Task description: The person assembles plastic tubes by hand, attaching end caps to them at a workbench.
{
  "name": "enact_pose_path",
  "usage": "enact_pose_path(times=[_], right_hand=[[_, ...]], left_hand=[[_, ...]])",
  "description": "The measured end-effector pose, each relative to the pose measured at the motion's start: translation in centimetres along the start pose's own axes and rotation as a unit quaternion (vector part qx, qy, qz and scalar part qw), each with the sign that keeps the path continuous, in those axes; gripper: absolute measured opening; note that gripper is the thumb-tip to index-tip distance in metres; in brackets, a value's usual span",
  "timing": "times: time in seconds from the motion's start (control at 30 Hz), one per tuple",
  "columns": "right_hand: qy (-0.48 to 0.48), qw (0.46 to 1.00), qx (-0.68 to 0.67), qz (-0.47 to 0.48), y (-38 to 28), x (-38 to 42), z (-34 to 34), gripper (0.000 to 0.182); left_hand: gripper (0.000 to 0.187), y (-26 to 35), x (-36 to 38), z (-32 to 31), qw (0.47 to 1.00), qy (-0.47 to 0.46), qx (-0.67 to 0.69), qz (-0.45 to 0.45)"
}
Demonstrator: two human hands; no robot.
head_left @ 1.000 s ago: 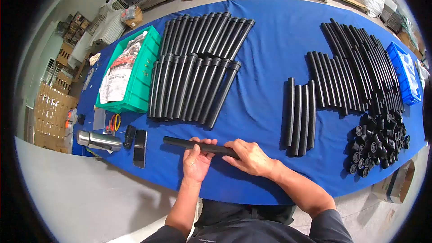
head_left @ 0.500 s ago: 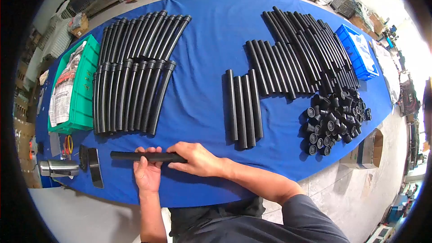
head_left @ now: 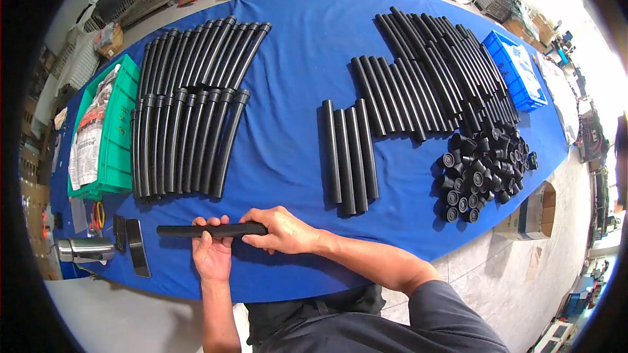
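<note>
A straight black tube (head_left: pixel 175 231) lies level across both hands near the front of the table. My left hand (head_left: pixel 212 252) supports it around the middle, with the thumb in front and the fingers behind. At the tube's right end, my right hand (head_left: pixel 286 232) is closed around it and covers that end. Beyond my hands, several loose black tubes (head_left: pixel 356 160) lie side by side. On the left are two rows of black tubes with caps on their far ends (head_left: pixel 186 140). Small black caps (head_left: pixel 478 176) form a pile at the right.
A green crate (head_left: pixel 116 150) with newspaper in it stands at the left edge. Nearer me are a phone (head_left: pixel 137 248) and a metal cup (head_left: pixel 85 250). More tubes (head_left: pixel 432 72) and a blue bin (head_left: pixel 520 78) occupy the far right of the blue cloth (head_left: pixel 297 91).
The whole view has shifted slightly. Both hands keep their hold on the black tube, and little else differs.
</note>
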State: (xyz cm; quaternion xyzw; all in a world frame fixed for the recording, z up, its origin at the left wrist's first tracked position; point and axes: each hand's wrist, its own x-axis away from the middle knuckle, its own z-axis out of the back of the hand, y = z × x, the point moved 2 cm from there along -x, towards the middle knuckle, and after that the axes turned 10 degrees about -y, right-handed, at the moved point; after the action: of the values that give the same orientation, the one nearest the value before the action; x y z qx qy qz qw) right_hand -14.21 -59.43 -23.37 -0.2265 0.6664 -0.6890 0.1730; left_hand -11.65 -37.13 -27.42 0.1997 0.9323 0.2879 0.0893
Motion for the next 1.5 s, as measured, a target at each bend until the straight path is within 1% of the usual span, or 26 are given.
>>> enact_pose_path(times=[0.07,0.1,0.13,0.2,0.23,0.3,0.33,0.4,0.43,0.5,0.53,0.6,0.73,0.8,1.0,1.1,1.2,1.3,1.33,1.4,1.43,1.47,1.5], right_hand=[[0.059,0.986,0.115,0.105,1.3,-0.3,-0.4,0.032],[0.088,0.968,0.172,0.157,1.3,-0.3,-0.5,0.032],[0.094,0.958,0.222,0.158,1.4,-0.2,-0.8,0.032],[0.102,0.929,0.319,0.158,1.1,0.0,-1.0,0.033],[0.082,0.953,0.254,0.144,0.8,0.1,-0.9,0.034],[0.038,0.986,0.121,0.112,0.2,0.2,-0.6,0.035],[0.028,0.99,0.107,0.082,0.3,0.1,-0.4,0.036],[0.008,0.997,0.077,0.023,0.5,0.0,-0.4,0.039],[0.041,0.988,0.123,0.079,0.8,-0.2,-0.6,0.04],[0.108,0.953,0.212,0.189,1.5,-0.4,-0.9,0.041],[0.108,0.948,0.238,0.183,1.5,-0.2,-0.9,0.04],[0.108,0.935,0.291,0.172,1.3,0.2,-0.9,0.039],[0.084,0.954,0.237,0.162,1.3,0.2,-1.1,0.036],[0.08,0.958,0.221,0.162,0.9,0.1,-1.0,0.033],[0.084,0.959,0.219,0.159,0.9,0.2,-1.1,0.032],[0.092,0.955,0.222,0.174,1.0,0.3,-1.2,0.031],[0.089,0.955,0.23,0.167,1.2,0.2,-1.3,0.034],[0.1,0.917,0.344,0.178,1.2,0.3,-1.3,0.038],[0.102,0.914,0.347,0.183,1.2,0.3,-1.4,0.04],[0.106,0.909,0.353,0.193,1.0,0.2,-1.4,0.043],[0.067,0.95,0.271,0.14,1.0,0.1,-1.3,0.043],[0.026,0.979,0.185,0.086,0.9,0.0,-0.9,0.043],[-0.015,0.995,0.096,0.031,0.3,0.0,-0.5,0.043]], left_hand=[[0.03,0.0,0.0,-0.5,1.0,0.023,0.008,0.007],[0.03,0.0,-0.1,-0.8,0.999,0.033,0.016,0.011],[0.03,0.0,-0.2,-0.9,0.999,0.043,0.023,0.015],[0.031,-0.2,-0.1,-0.3,1.0,0.015,0.005,0.009],[0.032,-0.1,0.0,0.1,1.0,0.001,-0.004,0.007],[0.033,0.1,0.2,0.6,1.0,-0.011,0.02,0.01],[0.034,0.1,0.2,0.7,0.999,-0.017,0.032,0.011],[0.033,0.0,0.1,0.4,1.0,0.003,0.025,0.01],[0.033,-0.1,0.0,0.2,1.0,0.012,0.021,0.01],[0.032,-0.2,-0.1,-0.2,0.999,0.033,0.011,0.013],[0.031,-0.3,-0.1,-0.3,0.999,0.044,0.006,0.014],[0.03,-0.2,-0.1,0.1,1.0,0.018,0.011,0.014],[0.027,-0.1,0.0,0.0,1.0,-0.011,0.014,0.013],[0.026,-0.1,0.0,0.0,1.0,-0.007,0.012,0.013],[0.026,-0.1,0.1,0.0,1.0,0.001,0.012,0.013],[0.026,-0.1,0.1,0.1,1.0,-0.004,0.016,0.014],[0.027,-0.1,0.0,0.0,1.0,0.002,0.016,0.018],[0.029,-0.3,-0.1,-0.6,1.0,0.024,0.005,0.015],[0.029,-0.3,-0.1,-0.7,0.999,0.032,0.0,0.013],[0.031,-0.2,0.0,0.1,1.0,-0.013,0.007,0.009],[0.032,-0.1,0.1,0.5,0.999,-0.036,0.011,0.007],[0.032,-0.2,0.2,0.8,0.999,-0.032,0.006,0.005],[0.032,-0.2,0.1,0.7,1.0,-0.027,0.001,0.003]])
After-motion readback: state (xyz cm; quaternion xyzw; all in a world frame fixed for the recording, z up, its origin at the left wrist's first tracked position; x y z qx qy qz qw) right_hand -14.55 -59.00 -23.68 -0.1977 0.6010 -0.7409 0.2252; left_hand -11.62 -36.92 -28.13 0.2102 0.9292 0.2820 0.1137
